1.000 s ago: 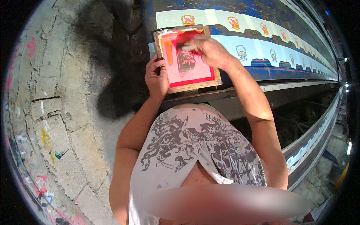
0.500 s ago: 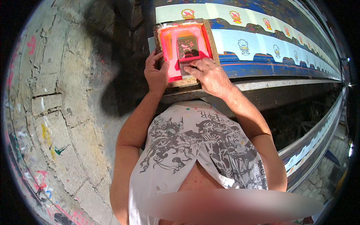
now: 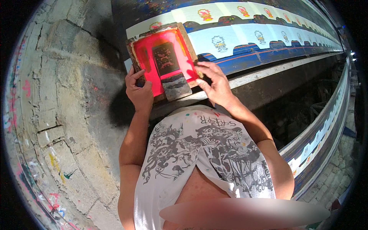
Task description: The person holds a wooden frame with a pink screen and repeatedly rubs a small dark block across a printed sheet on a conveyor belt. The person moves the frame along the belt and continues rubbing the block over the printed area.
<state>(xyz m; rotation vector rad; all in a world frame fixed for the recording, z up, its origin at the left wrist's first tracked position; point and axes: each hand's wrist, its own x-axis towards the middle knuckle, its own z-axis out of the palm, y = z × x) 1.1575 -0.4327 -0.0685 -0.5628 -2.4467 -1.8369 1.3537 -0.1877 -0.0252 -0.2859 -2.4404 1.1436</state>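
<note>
A wooden-framed printing screen (image 3: 191, 48), pink inside with a dark stencil panel (image 3: 165, 57), lies at the near end of a long table. My left hand (image 3: 139, 92) grips its left side, thumb on top and fingers around the outer edge. On the right, my right hand (image 3: 216, 84) clasps the frame's near right side between thumb and fingers. A dark, ink-stained squeegee (image 3: 176, 87) leans on the near edge of the screen, between my hands and held by neither. What lies directly beneath the screen is hidden.
White sheets (image 3: 234, 37) with dark outlined emblems run along the blue, paint-spattered table (image 3: 230, 68). Behind them, another row of sheets (image 3: 184, 16) bears red and yellow emblems. A second table (image 3: 303, 157) stands at the right. Cracked, paint-spotted concrete (image 3: 69, 126) spreads leftward.
My right hand has let go of the squeegee and moved to the frame's right side. The squeegee now rests at the near edge. The whole view has turned, shifting the screen leftward in it.
</note>
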